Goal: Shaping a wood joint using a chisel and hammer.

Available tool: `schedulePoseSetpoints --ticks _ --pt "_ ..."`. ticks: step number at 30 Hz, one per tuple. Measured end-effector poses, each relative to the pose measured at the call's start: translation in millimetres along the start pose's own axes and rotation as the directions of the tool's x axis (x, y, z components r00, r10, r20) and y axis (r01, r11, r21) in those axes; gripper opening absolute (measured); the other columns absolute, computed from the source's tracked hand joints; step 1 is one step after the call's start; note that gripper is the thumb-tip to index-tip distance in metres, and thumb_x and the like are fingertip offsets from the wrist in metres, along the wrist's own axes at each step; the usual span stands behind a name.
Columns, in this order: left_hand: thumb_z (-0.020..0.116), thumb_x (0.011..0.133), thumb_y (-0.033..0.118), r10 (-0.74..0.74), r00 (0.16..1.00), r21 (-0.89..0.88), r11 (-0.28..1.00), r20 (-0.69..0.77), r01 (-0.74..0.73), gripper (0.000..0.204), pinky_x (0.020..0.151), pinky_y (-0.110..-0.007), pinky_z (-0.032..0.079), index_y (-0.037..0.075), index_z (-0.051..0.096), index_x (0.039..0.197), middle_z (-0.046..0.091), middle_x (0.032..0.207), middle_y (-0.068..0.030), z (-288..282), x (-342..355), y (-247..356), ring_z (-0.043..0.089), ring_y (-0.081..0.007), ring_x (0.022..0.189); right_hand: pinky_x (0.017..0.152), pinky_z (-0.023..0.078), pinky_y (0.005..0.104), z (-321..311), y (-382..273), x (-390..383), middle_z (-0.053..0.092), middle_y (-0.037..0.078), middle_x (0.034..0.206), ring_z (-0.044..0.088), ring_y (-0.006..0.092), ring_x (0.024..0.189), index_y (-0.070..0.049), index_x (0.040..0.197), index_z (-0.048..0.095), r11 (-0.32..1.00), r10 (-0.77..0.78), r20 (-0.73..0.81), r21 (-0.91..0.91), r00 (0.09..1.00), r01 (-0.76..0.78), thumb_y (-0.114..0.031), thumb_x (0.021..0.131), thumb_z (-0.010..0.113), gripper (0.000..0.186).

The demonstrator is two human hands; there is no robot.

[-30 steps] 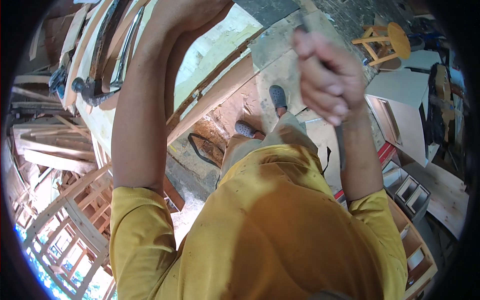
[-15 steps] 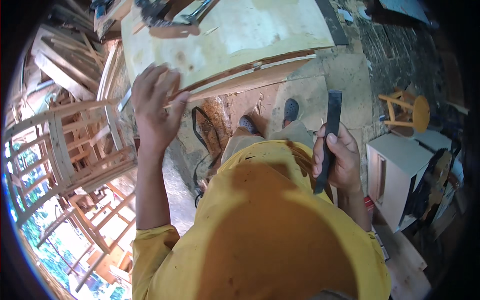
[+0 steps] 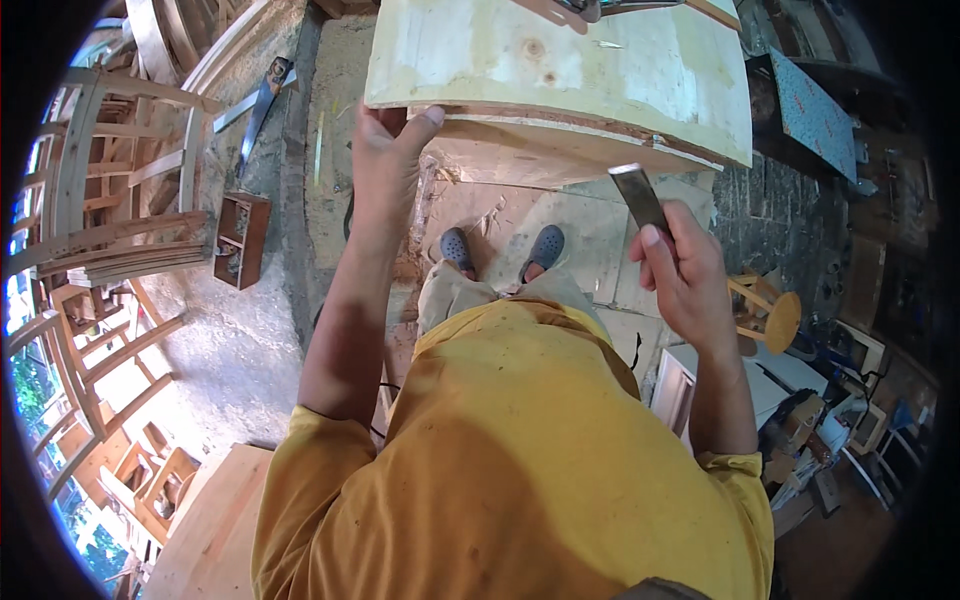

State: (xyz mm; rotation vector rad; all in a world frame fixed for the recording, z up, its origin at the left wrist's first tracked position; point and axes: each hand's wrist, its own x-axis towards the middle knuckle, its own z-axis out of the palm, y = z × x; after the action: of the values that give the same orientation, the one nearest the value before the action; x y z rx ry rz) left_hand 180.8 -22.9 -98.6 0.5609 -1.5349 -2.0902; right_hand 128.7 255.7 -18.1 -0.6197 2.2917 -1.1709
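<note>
A pale wooden panel (image 3: 560, 75) lies in front of me, with a split-looking layered edge facing me. My left hand (image 3: 388, 155) is closed on its near left corner, the thumb lying on the edge and the other fingers partly hidden behind it. In my right hand (image 3: 682, 265) I grip a flat, dark steel chisel (image 3: 638, 197). Its squared, bright end points up and left, just short of the panel's near edge on the right. My fist hides the chisel's lower part.
Metal tools (image 3: 590, 8) lie at the panel's far side. To the left are a handsaw (image 3: 262, 110), a small wooden box (image 3: 241, 240) and slatted wooden frames (image 3: 100, 230). A round-topped stool (image 3: 782, 322) and a white cabinet (image 3: 675, 385) are on the right.
My left hand has gone from loosely spread and blurred above the panel's corner to gripping it. The chisel has moved closer to the panel and now tilts left. The whole view has shifted.
</note>
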Motion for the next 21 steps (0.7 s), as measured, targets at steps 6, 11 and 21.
schedulePoseSetpoints --ticks 6,11,21 --pt "0.071 0.082 0.022 -0.116 0.985 0.027 0.993 0.132 0.113 0.068 0.104 -0.032 0.035 -0.003 0.038 0.135 0.053 0.128 -0.0114 -15 6 -24 0.049 -0.0194 0.118 0.059 0.045 0.0474 -14 -40 38 0.061 0.017 0.077 0.059 0.0397 0.069 -0.006 0.101 0.053 0.677 -0.361 0.083 -0.662 0.929 0.322 -0.011 0.091 0.056 0.012" --pt "0.083 0.074 0.027 -0.130 0.955 0.045 0.991 0.266 0.123 0.081 0.098 -0.033 0.045 0.000 0.037 0.135 0.053 0.128 -0.0120 -20 22 -42 0.054 -0.0209 0.116 0.060 0.047 0.0480 -18 -79 70 0.063 0.016 0.080 0.062 0.0388 0.074 -0.006 0.095 0.050 0.331 -0.338 0.328 -0.836 0.882 0.438 -0.012 0.090 0.051 0.008" --pt "0.083 0.072 0.032 0.056 0.980 -0.031 0.998 0.189 -0.052 0.087 0.093 -0.032 0.047 -0.005 0.036 0.136 0.062 0.115 -0.0141 -13 26 -78 0.061 -0.0203 0.104 0.062 0.048 0.0480 0 -115 101 0.063 0.019 0.074 0.063 0.0379 0.072 -0.005 0.099 0.053 -0.041 -0.187 0.518 -0.853 0.834 0.521 -0.012 0.089 0.052 0.012"
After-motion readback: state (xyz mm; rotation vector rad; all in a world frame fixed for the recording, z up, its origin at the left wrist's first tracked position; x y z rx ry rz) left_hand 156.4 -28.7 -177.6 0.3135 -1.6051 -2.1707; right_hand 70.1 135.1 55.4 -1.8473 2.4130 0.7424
